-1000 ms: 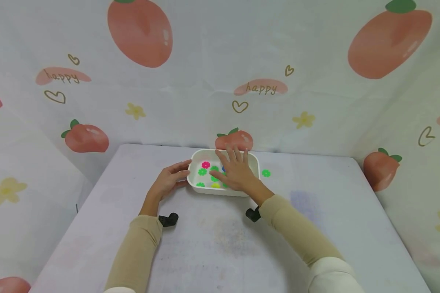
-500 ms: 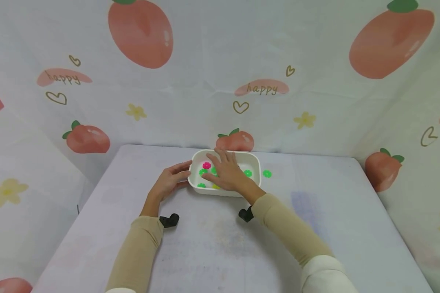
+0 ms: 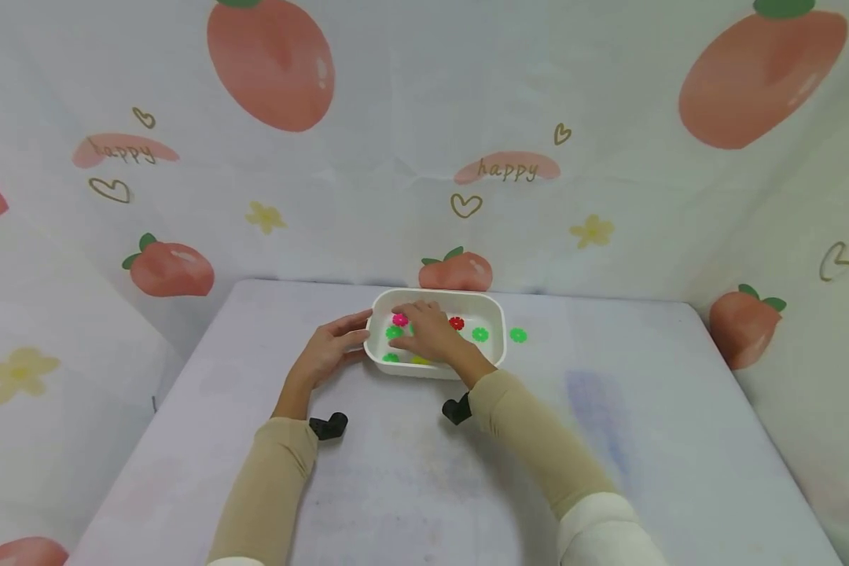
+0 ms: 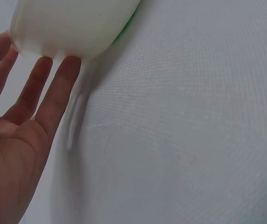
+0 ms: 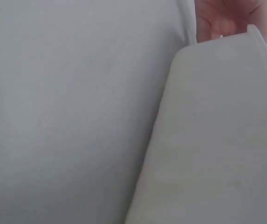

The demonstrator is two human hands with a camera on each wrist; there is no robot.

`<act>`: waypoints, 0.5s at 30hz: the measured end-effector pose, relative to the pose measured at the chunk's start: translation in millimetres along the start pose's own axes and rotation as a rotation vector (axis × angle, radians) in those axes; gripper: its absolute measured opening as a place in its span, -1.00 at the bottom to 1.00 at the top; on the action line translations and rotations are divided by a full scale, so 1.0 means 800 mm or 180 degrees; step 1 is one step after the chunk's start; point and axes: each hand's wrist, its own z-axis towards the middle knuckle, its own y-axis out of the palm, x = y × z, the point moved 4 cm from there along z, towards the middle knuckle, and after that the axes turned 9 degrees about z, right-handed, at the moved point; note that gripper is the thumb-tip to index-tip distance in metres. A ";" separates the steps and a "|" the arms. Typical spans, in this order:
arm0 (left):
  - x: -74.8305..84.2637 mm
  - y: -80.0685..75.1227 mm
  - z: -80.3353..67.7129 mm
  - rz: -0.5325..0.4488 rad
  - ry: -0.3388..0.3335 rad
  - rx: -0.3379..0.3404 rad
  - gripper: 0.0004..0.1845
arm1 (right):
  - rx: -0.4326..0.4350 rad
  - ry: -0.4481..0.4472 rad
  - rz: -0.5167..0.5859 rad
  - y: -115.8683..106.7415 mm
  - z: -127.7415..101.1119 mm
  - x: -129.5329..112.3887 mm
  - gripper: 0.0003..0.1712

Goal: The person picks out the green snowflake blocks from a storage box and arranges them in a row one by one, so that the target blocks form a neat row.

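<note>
I kept left hand (image 3: 328, 351) fingers straight against white tray (image 3: 483, 303) at table (image 3: 637, 440) centre | right hand (image 3: 431, 336) in tray at 9 o'clock, fingers curled over pink disc (image 3: 399, 320), pinch unclear | discs looked light, stiff, slippery; grip by rim

A pale lilac-grey counter (image 3: 644, 440), faintly stained, stands in a corner hung with a white cloth backdrop (image 3: 396, 94). The cloth is printed with pink peaches, yellow flowers, outlined hearts and the word "happy". Light is soft and even.
</note>
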 end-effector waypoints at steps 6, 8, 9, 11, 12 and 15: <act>-0.011 -0.004 0.008 -0.0056 0.0046 -0.0011 -0.45 | -0.0045 0.0116 0.0268 0.011 0.012 0.001 -0.33; -0.016 -0.005 0.011 -0.0044 0.0045 0.0009 -0.46 | -0.0058 0.0140 0.0397 0.013 0.014 0.001 -0.36; -0.018 -0.006 0.012 -0.0047 0.0046 0.0021 -0.46 | -0.0068 0.0152 0.0457 0.015 0.014 0.002 -0.37; -0.021 -0.007 0.014 -0.0042 0.0062 0.0038 -0.47 | -0.0083 0.0152 0.0538 0.017 0.016 0.003 -0.41; -0.021 -0.007 0.014 -0.0044 0.0077 0.0044 -0.47 | -0.0093 0.0148 0.0553 0.018 0.017 0.003 -0.42; -0.021 -0.008 0.015 -0.0072 0.0124 0.0041 -0.47 | -0.0107 0.0114 0.0538 0.020 0.021 0.004 -0.47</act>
